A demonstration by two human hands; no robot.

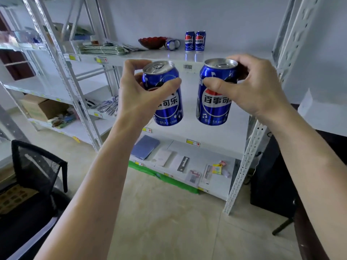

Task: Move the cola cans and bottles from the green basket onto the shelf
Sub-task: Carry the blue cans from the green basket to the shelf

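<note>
Left hand [139, 94]: gripping an upright blue aluminium cola can [165, 102] in mid-air.
Right hand [249, 87]: clasping a second blue cola can [214, 102].
White metal shelf [225, 57]: holding two standing blue cans [194, 41] behind.

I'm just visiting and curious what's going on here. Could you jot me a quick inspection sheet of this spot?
Surface: white shelf, mostly bare on its right part.
Job's things: two upright cola cans at the back; a lying can beside them; no green basket or bottles seen.
Clutter: red bowl, flat packets on the left.
Hands: left hand holds a blue can; right hand holds another can, both in front of the shelf.
Cables: nothing seen.
Surroundings: mesh chair, cardboard box, lower shelves holding small items.
</note>
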